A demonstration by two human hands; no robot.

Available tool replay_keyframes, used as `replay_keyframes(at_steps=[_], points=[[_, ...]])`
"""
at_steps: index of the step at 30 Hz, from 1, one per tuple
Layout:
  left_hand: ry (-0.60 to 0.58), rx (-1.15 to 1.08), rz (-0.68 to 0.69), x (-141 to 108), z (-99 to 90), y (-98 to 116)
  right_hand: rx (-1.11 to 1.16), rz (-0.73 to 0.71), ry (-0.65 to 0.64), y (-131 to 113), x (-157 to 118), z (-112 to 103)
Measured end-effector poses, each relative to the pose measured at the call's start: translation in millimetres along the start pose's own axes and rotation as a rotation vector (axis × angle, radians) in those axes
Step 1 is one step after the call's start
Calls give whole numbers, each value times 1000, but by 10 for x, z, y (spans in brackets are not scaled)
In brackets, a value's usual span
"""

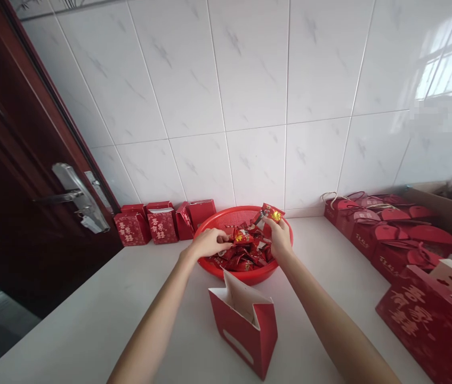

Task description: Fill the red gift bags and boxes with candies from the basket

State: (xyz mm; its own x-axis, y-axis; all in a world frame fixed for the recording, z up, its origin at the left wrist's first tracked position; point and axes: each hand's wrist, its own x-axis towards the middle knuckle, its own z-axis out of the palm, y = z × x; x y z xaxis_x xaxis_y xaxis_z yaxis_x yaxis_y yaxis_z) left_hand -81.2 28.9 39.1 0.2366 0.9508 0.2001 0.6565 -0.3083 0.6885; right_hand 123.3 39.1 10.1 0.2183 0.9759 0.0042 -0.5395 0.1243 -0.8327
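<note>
A red plastic basket [245, 276] holds a heap of red wrapped candies [245, 260]. My left hand [211, 242] is over its left side, fingers closed on a red and gold candy packet [243, 236]. At the basket's right rim my right hand [280, 234] pinches another red packet with a gold print [274, 215], raised above the heap. Nearer to me, between my forearms, a red paper box [242, 330] stands upright with its white-lined top open.
Several red boxes [162, 224] stand by the tiled wall at the left. Rows of red gift boxes [381, 229] with cord handles fill the right, beside a cardboard box [442, 213] and large flat red boxes [429, 320]. A dark door [22, 133] is at the left.
</note>
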Motion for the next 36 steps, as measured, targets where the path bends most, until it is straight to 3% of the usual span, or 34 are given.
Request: replay_keyframes(at_steps=[3, 6, 9, 12, 20, 24, 29, 36], points=[[8, 67, -69, -70, 17, -113, 5, 2, 10, -26, -21, 15], [54, -2, -90, -43, 96, -172, -11, -13, -5, -39, -39, 19], [24, -15, -92, -3, 152, -177, -31, -14, -36, -34, -47, 17], [13, -43, -43, -2, 167, -159, -80, -15, -52, -13, -46, 17], [225, -384, 37, -50, 102, -151, -140, 42, -115, 56, -29, 26], [236, -543, 74, -55, 143, -92, -196, -7, -166, 52, -58, 33], [164, -524, 188, -24, 251, -13, -226, 25, -281, 55, -84, 43], [326, -526, 224, -56, 223, -48, -227, 137, -325, 15, -123, 53]])
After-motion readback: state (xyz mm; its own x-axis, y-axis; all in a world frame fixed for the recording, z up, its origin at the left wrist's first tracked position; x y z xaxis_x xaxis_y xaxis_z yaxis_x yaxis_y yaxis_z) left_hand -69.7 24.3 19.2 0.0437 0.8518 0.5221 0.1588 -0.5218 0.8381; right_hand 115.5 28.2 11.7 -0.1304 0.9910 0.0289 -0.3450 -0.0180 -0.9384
